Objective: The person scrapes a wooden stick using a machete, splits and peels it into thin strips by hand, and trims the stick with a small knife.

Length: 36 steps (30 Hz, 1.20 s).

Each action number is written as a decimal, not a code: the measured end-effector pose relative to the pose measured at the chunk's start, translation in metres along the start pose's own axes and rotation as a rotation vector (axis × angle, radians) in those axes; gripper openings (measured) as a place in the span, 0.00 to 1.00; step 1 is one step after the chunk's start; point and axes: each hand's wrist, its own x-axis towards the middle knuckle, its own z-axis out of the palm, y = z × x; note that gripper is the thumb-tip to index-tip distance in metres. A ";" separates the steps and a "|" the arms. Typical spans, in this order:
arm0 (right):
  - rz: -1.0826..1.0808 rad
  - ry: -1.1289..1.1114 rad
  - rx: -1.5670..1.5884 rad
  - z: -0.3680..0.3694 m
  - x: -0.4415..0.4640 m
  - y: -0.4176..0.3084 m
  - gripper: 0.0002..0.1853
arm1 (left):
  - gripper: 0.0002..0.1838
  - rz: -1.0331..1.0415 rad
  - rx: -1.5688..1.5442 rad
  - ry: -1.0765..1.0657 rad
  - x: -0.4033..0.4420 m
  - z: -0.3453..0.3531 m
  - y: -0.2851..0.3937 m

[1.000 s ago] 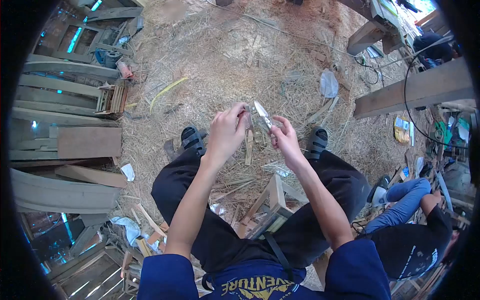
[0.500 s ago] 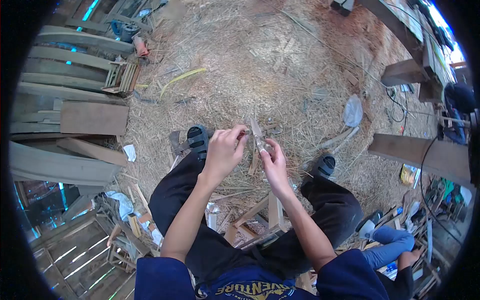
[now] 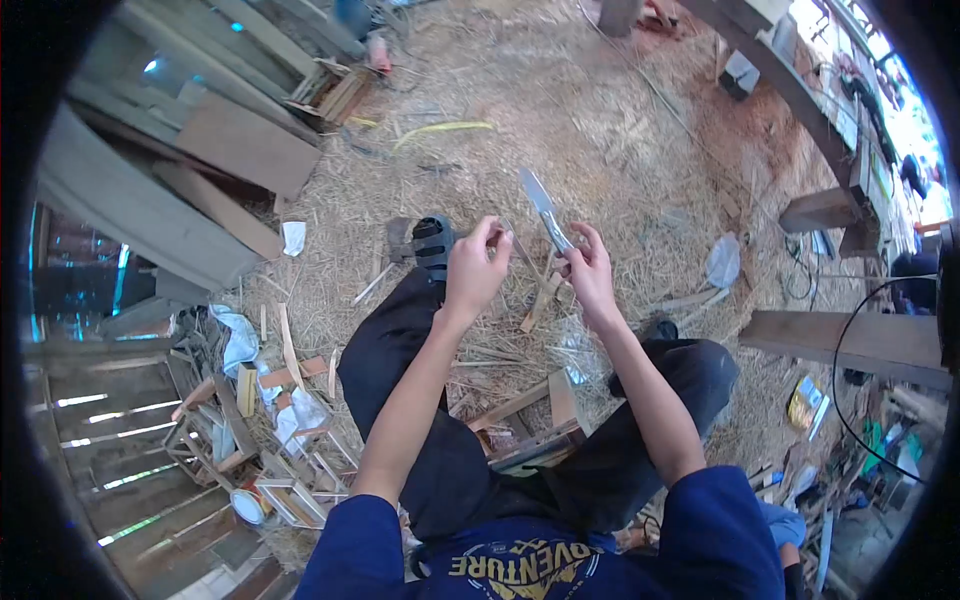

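My right hand [image 3: 590, 277] is closed around the handle of a knife [image 3: 541, 205]. Its shiny blade points up and to the left, away from my body. To its left, my left hand [image 3: 477, 266] is raised with thumb and fingers curled toward each other. Anything between those fingertips is too small to make out. The left hand and the blade are apart. Below both hands, a pale wood strip [image 3: 540, 303] lies on the straw-covered ground.
Between my legs stands a wooden frame [image 3: 535, 440]. Boards [image 3: 250, 145] lean at the left, and wood scraps [image 3: 285, 380] pile below them. A plastic bag [image 3: 722, 262] lies right, near a thick beam [image 3: 840, 338]. Part of another person's blue-clad limb [image 3: 783, 525] shows lower right.
My hands have moved apart, the right one going right with the knife. The blade now stands clear of my left hand. The whole view has shifted and turned.
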 end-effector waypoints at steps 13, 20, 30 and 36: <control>0.172 -0.153 -0.050 0.032 -0.088 0.014 0.27 | 0.14 0.028 -0.099 0.030 -0.081 -0.096 -0.024; 0.118 -0.174 -0.050 0.067 -0.124 -0.031 0.27 | 0.12 0.000 -0.202 0.045 -0.074 -0.101 -0.028; 0.199 -0.134 0.139 0.070 -0.112 -0.009 0.21 | 0.10 0.046 -0.131 0.121 -0.086 -0.089 -0.038; 0.033 -0.186 0.221 0.144 -0.083 -0.004 0.20 | 0.09 -0.059 -0.135 0.124 -0.110 -0.148 -0.010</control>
